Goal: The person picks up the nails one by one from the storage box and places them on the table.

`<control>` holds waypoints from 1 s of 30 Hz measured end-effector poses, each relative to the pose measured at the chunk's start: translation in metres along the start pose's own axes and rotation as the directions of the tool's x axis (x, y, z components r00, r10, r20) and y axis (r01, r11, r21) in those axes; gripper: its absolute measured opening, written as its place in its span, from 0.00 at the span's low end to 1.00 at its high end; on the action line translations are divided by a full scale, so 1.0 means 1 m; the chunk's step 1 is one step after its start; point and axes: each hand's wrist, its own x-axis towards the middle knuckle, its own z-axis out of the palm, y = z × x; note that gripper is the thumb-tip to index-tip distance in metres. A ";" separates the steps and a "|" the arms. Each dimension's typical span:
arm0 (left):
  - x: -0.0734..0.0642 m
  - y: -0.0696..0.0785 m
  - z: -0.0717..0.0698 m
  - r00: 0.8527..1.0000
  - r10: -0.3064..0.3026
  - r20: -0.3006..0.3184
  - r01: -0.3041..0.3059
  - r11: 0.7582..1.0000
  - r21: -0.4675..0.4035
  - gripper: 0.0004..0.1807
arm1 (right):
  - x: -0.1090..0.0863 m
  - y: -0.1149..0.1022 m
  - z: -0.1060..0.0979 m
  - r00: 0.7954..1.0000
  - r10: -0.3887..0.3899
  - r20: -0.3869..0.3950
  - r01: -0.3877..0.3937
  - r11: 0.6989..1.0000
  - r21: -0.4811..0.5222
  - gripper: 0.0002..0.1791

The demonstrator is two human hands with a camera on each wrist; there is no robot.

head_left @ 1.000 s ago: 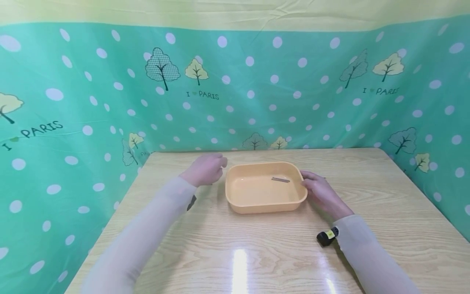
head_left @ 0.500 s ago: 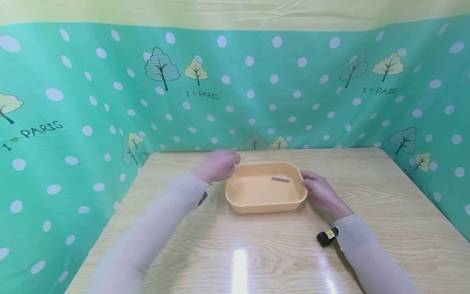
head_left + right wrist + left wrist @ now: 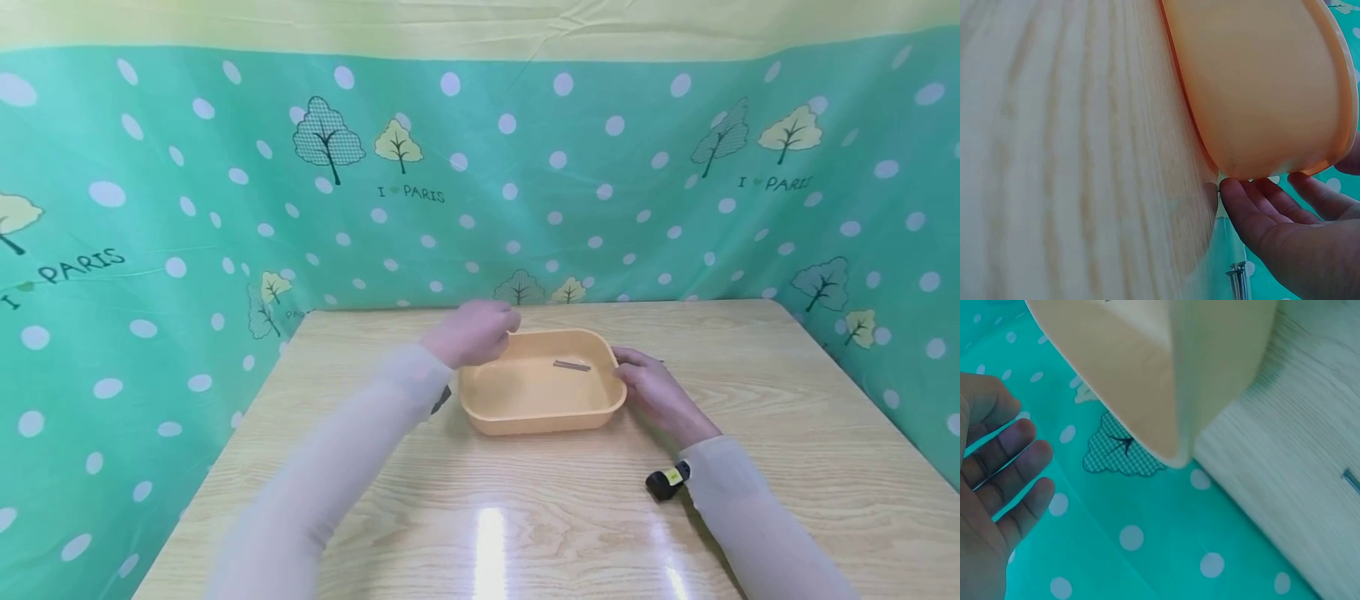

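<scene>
An orange-yellow plastic tray (image 3: 540,425) stands upright on the table. A few thin grey nails (image 3: 572,365) lie inside it, towards the back right. My left hand (image 3: 472,333) is over the tray's back left corner. Bent fingers (image 3: 1038,456) of this hand show in the left wrist view; its thumb and anything it may pinch are hidden. At the tray's right end my right hand (image 3: 656,392) grips the wall, thumb over the rim and fingers against the outside, as the right wrist view also shows.
In the right wrist view a small bunch of nails (image 3: 1239,281) lies beyond the right hand. One dark metal piece (image 3: 1351,480) rests on the wooden table (image 3: 570,517) in the left wrist view. A green dotted curtain (image 3: 480,225) hangs behind the table.
My left hand has moved to the right, from beside the tray to over its back left corner. My right hand and the tray have stayed in place.
</scene>
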 end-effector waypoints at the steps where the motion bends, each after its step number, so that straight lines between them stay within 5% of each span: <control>1: 0.002 0.001 0.000 1.000 0.000 0.003 0.000 1.000 0.001 0.13 | 0.000 0.000 0.000 1.000 0.001 -0.002 -0.001 1.000 -0.003 0.32; 20: 0.041 0.024 0.020 0.997 0.026 0.070 -0.021 0.997 -0.071 0.10 | 0.002 0.001 0.001 1.000 0.005 -0.014 -0.005 1.000 -0.017 0.32; 30: 0.053 0.032 0.031 0.994 0.049 0.098 -0.047 0.999 -0.014 0.11 | 0.002 0.002 0.000 1.000 -0.006 -0.014 0.006 1.000 -0.011 0.31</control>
